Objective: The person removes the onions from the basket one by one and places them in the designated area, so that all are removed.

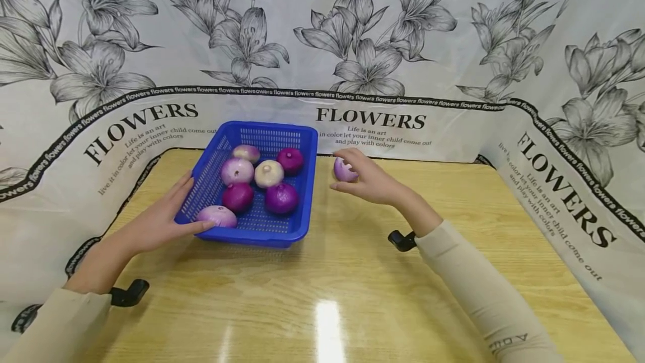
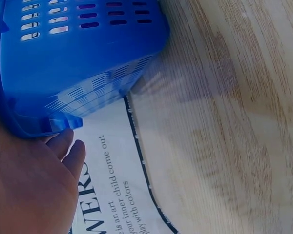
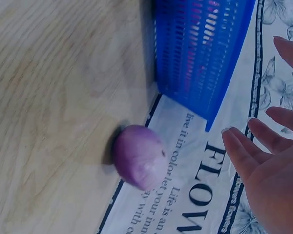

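A blue plastic basket [image 1: 311,184] stands toward the back left of the table with several onions [image 1: 280,198] in it, some deep purple, some pale. My left hand [image 1: 156,220] grips its left side near the front corner, thumb over the rim and fingers along the outside. In the left wrist view, fingertips [image 2: 74,155] reach beneath the basket's rim [image 2: 4,114]. Right of the basket lies a single pale purple onion [image 3: 140,157]. My right hand [image 1: 375,181] hovers by this onion, partly covering it in the head view. The right wrist view shows its fingers spread, apart from the onion.
The light wood table [image 1: 282,301] reaches back to a white cloth [image 1: 282,108] printed with flowers and lettering. That cloth also hangs at both sides. Dark wrist-camera mounts [image 1: 401,241] jut from both wrists.
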Demonstrator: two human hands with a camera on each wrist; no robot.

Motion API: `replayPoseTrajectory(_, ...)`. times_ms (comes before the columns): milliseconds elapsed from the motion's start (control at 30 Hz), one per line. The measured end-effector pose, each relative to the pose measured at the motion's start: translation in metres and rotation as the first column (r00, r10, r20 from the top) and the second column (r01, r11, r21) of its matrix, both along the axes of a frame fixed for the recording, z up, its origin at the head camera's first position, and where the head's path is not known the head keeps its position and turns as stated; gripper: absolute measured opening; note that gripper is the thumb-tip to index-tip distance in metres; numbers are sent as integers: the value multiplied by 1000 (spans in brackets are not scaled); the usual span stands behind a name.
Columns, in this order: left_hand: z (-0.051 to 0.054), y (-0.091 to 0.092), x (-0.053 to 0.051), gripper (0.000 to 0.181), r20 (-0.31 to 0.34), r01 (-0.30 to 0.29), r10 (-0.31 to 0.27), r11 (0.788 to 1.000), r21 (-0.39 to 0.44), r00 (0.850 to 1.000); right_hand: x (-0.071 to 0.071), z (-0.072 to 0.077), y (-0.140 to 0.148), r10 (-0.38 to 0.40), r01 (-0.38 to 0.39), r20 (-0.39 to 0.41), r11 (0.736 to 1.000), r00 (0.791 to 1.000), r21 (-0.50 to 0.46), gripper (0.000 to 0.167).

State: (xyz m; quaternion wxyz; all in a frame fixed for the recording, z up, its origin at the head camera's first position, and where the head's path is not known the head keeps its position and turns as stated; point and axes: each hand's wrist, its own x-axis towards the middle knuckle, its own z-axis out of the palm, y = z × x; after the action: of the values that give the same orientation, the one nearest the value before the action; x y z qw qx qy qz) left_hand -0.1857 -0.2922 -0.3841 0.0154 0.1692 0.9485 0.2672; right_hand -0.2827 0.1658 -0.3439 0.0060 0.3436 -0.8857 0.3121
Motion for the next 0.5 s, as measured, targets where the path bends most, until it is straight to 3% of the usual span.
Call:
replayPoseTrajectory(200, -1, 1, -2, 114, -4, 2, -2, 1000, -3, 1000, 10, 6, -16, 55, -54, -37, 998, 998, 22, 76)
replayPoseTrajectory(500, 1, 1, 0, 115, 4, -1, 1, 1000, 4, 1000, 19, 7, -45, 131, -131, 11, 991, 991, -20, 73)
